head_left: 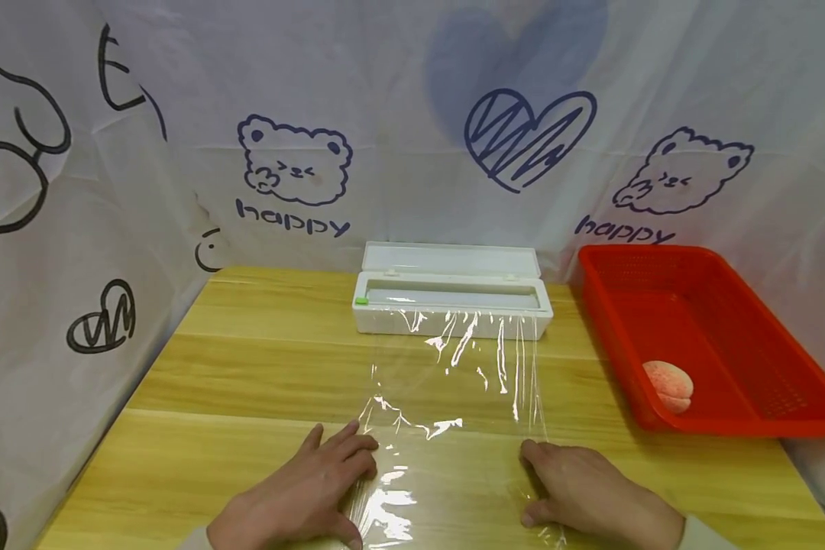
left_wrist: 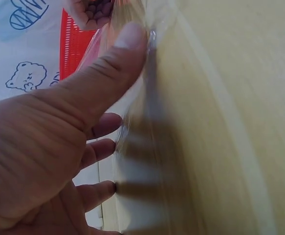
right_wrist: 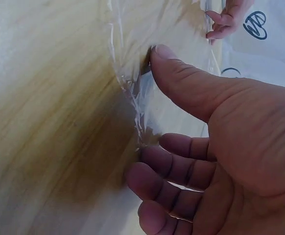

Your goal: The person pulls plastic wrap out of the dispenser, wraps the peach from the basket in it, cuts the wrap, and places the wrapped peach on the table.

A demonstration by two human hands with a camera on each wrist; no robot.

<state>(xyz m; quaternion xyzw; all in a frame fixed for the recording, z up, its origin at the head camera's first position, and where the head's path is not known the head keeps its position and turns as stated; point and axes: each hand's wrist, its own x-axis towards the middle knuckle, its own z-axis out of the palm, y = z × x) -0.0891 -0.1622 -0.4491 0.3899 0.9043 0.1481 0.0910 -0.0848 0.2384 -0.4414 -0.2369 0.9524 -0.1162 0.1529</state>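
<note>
Clear film (head_left: 454,431) runs, in the head view, from the white box (head_left: 454,279) over its front wall and down the table (head_left: 261,367) between my hands. The lid (head_left: 454,260) stands tipped back, which I take to be what leaves the roll (head_left: 454,298) free to pay out. My left hand (head_left: 302,489) touches one side of the sheet and my right hand (head_left: 594,489) the other; I judge that this spacing keeps the width spread, though wrinkles gather along the right side. Bare wood lies left of my left hand as far as the table's edge, while the red basket (head_left: 745,428), with a pink thing (head_left: 668,388) inside, bounds the room beyond my right; the table's front edge is out of sight. From the left wrist, I see my left thumb (left_wrist: 108,66) well apart from spread fingers whose tips meet the film's edge: a wide grip, closed round nothing. From the right wrist, my right thumb (right_wrist: 179,76) touches the film with a gap below it, the other fingers loosely bent beside a crumpled corner; that grip is narrower, yet not closed, and pale wood extends past the film's edge.
</note>
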